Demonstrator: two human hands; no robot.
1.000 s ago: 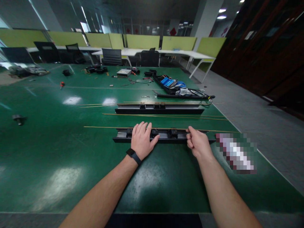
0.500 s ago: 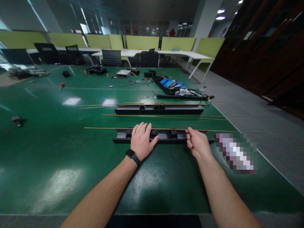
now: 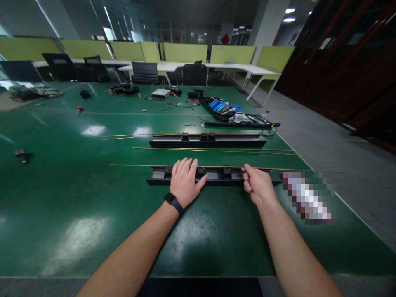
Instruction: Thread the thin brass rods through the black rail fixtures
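Across the middle and bottom of the frame spread a green surface (image 3: 93, 189). A dark cabinet (image 3: 346, 74) filled the upper right. Along the top stood yellow-green partitions (image 3: 185, 53), a white desk (image 3: 173, 67) and black chairs (image 3: 144, 73). Right of centre, higher up, lay an open black bag (image 3: 210, 110). Below it, the far rail (image 3: 207, 143) ran crosswise; the near rail (image 3: 216, 182) lay at frame centre.

At centre, the left hand (image 3: 186, 183) rested over the near rail, its fingers slightly fanned and thumb held apart. Right of it was the right hand (image 3: 259, 185), fingers curled, index and thumb pinching a thin brass rod (image 3: 139, 165). That rod followed the near rail's far edge, passed under the left fingers and jutted beyond both ends. Two loose rods (image 3: 192, 150) lay between the rails.

At right, a pixelated patch (image 3: 309, 200) hid something. A dark watch (image 3: 173, 203) circled the left wrist. Three black blocks (image 3: 226, 172) sat in the near rail, the left two partly covered. Far left was a small fitting (image 3: 22, 155).
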